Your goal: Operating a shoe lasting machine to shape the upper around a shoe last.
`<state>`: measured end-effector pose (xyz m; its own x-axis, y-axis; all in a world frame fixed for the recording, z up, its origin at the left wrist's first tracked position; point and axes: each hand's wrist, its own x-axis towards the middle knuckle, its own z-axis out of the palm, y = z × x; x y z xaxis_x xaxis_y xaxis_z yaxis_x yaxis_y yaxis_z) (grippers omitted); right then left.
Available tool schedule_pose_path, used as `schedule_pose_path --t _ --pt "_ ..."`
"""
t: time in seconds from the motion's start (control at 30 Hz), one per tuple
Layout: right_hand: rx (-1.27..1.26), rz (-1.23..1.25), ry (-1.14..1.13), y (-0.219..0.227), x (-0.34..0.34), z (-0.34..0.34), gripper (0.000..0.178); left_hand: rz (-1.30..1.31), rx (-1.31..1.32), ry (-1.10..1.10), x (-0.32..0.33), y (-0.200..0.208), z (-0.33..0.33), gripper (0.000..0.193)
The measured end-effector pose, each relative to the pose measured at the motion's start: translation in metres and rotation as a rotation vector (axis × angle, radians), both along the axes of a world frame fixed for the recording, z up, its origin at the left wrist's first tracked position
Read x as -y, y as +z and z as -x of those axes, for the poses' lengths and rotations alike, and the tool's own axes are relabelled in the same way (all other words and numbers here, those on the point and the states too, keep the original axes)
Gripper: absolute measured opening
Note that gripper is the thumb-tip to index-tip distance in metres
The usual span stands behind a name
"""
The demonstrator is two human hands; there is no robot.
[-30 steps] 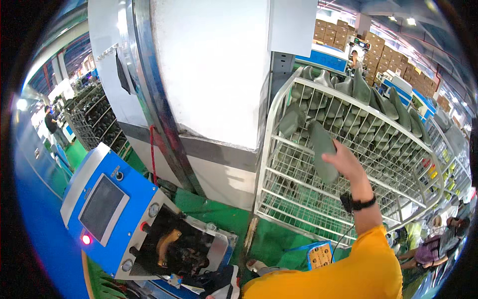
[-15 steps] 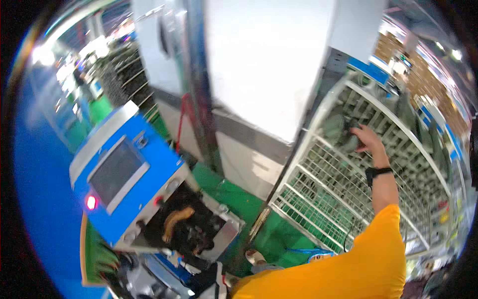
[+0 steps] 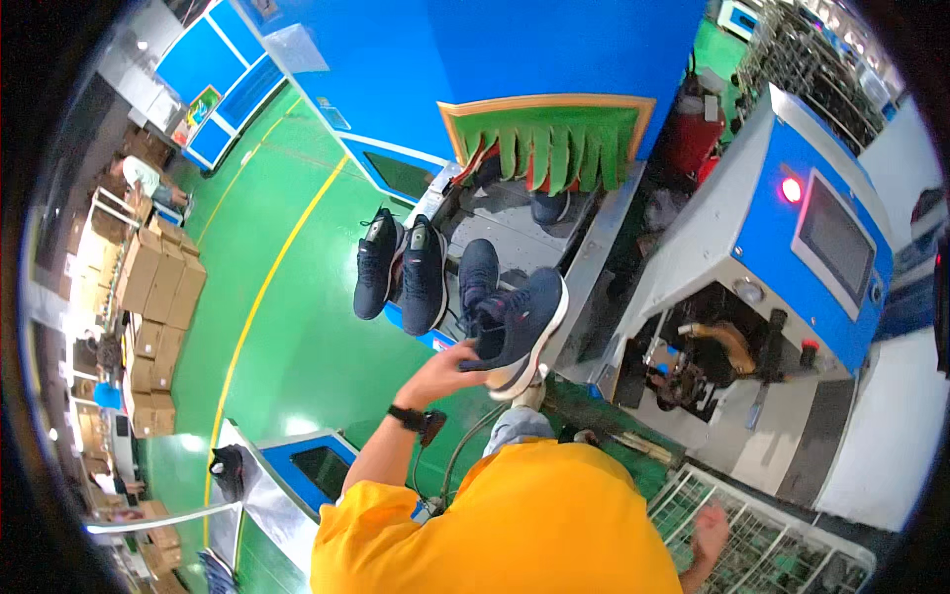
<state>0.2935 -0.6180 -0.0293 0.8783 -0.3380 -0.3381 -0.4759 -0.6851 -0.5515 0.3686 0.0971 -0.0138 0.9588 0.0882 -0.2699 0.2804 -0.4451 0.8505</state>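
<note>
Left hand (image 3: 457, 364): fingers curled and clamped on a dark navy shoe with a white sole (image 3: 515, 332), gripping it at the lower end near the opening. A black watch (image 3: 406, 417) sits on that wrist.

Right hand (image 3: 710, 532): low at the right, resting on or just over the white wire rack (image 3: 782, 544). Fingers look loosely spread; cannot tell whether they grip the wire. It holds nothing that shows.

Held shoe: lifted clear of the conveyor, just in front of the person's chest. Long axis runs from lower left to upper right, with the far end up toward the metal conveyor bed (image 3: 515, 218); the white sole faces right, toward the machine. Cannot tell heel from toe for certain.

Nearby: three more dark shoes (image 3: 421, 272) stand side by side at the near end of the conveyor, just left of the held one, their long axes running roughly up and down the view. Another shoe (image 3: 549, 206) lies further up, at the green fringed curtain (image 3: 544, 148) over the tunnel mouth.

Edges and room: the blue and grey machine with a screen (image 3: 831, 238) and a lit red lamp (image 3: 791, 189) stands close on the right. The green floor (image 3: 297, 327) with a yellow line lies open to the left. Stacked cardboard boxes (image 3: 153, 287) are well apart at far left.
</note>
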Motion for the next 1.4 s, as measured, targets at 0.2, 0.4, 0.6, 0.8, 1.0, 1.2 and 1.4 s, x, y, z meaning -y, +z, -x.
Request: schedule_pose_path --t 0.2,0.4,0.6,0.8,1.0,1.2,1.4 --pt "-0.301 -0.139 0.349 -0.01 -0.133 -0.054 0.058 -0.866 0.22 0.13 0.037 -0.08 -0.061 0.043" --pt "-0.447 -0.089 0.531 -0.027 -0.159 -0.078 0.058 -0.649 0.03 -0.025 0.01 -0.069 -0.07 0.053" --pt "-0.58 -0.134 0.625 -0.059 -0.161 -0.105 0.047 -0.545 0.073 0.051 0.015 -0.006 0.008 0.056" --pt "-0.575 0.189 0.826 -0.015 -0.228 -0.133 0.058 -0.455 0.057 0.206 0.034 0.005 0.153 0.047" --pt "-0.578 0.232 1.103 -0.079 -0.227 -0.188 0.057 -0.617 -0.353 0.51 0.029 0.018 0.336 0.055" --pt "-0.571 0.265 1.267 -0.107 -0.251 -0.216 0.057 -0.868 -0.428 1.075 0.022 0.068 0.576 0.044" --pt "-0.551 0.342 1.23 -0.11 -0.246 -0.238 0.056 -1.188 -1.103 1.992 0.007 0.117 0.618 0.044"
